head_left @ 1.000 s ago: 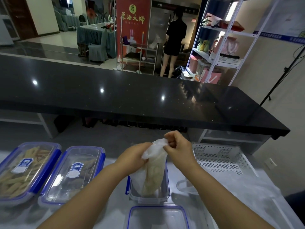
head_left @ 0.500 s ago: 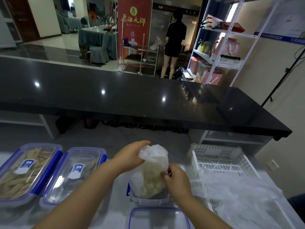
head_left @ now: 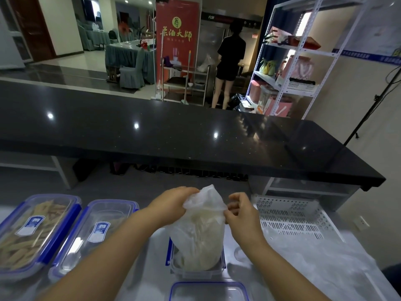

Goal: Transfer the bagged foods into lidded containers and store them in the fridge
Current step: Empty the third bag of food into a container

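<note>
Risks tipping pale food past the open container [head_left: 196, 271] near centre if the thin bag [head_left: 200, 227] standing inside slips from left hand [head_left: 171, 206] gripping its top and right hand [head_left: 239, 211] pinching its edge.

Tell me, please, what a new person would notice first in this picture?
First, the clear plastic bag of pale food at bottom center, standing in an open container, with the left hand and right hand gripping its top. Then the two blue-rimmed lidded containers at lower left.
</note>
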`<act>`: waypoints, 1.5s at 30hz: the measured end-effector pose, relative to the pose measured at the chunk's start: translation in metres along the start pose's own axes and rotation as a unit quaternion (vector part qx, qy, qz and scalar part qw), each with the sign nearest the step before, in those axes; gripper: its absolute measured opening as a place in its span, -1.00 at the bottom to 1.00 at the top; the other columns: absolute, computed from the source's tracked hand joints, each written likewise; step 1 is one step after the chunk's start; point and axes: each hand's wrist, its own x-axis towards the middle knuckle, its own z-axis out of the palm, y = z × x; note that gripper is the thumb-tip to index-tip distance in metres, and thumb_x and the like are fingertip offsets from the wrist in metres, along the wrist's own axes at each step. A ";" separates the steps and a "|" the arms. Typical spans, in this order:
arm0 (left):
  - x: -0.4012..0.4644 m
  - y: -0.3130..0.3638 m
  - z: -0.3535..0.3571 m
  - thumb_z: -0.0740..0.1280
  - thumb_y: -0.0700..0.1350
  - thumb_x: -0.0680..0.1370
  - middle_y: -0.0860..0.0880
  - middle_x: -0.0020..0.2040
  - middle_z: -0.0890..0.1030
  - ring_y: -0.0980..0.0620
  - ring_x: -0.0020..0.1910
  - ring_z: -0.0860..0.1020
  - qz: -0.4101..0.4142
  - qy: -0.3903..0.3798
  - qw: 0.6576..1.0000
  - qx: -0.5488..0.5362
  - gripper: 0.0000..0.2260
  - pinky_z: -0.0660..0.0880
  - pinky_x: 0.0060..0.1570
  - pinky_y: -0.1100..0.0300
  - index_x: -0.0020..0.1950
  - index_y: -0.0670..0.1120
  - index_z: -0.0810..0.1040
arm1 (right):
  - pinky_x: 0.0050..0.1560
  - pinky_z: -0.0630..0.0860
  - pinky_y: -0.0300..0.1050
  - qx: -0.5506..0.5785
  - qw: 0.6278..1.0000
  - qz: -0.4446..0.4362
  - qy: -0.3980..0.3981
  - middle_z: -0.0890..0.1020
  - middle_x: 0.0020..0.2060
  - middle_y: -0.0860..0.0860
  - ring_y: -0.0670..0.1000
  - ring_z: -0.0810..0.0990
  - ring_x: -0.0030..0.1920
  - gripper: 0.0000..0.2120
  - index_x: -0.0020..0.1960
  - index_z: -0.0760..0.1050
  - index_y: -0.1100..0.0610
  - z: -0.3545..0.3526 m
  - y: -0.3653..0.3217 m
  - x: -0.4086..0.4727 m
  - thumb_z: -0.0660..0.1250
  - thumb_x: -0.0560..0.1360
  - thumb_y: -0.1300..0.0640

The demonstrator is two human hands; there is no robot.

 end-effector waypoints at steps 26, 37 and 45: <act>-0.011 0.004 -0.018 0.34 -0.16 0.42 0.09 0.38 0.30 0.04 0.32 0.29 0.011 -0.015 0.999 -0.030 -0.35 0.39 0.22 0.10 0.45 0.13 0.19 | -0.31 0.60 -0.12 0.044 0.999 0.007 -0.009 0.58 -0.39 0.05 -0.05 0.58 -0.43 -0.84 -0.24 0.44 0.10 0.014 -0.001 -0.007 0.36 0.46 0.25; -0.015 0.014 0.017 0.44 -0.07 0.38 0.10 0.53 -0.16 -0.05 0.18 0.46 -0.007 -0.059 0.997 0.047 0.03 0.46 -0.05 0.22 0.47 0.16 -0.35 | -0.14 0.64 -0.03 0.156 0.984 0.039 -0.073 0.63 -0.33 0.12 0.04 0.67 -0.30 -0.71 0.04 0.41 0.02 0.025 0.002 -0.011 0.24 0.48 0.39; -0.006 0.003 0.008 0.29 -0.25 0.48 0.08 0.46 0.20 0.03 0.24 0.42 -0.013 -0.003 1.000 -0.024 -0.26 0.46 0.09 0.19 0.51 0.16 -0.02 | 0.19 0.44 -0.20 -0.038 0.996 -0.041 -0.064 0.42 0.17 -0.16 -0.13 0.45 0.17 -0.69 0.25 0.41 -0.05 0.018 0.022 -0.001 0.25 0.54 0.19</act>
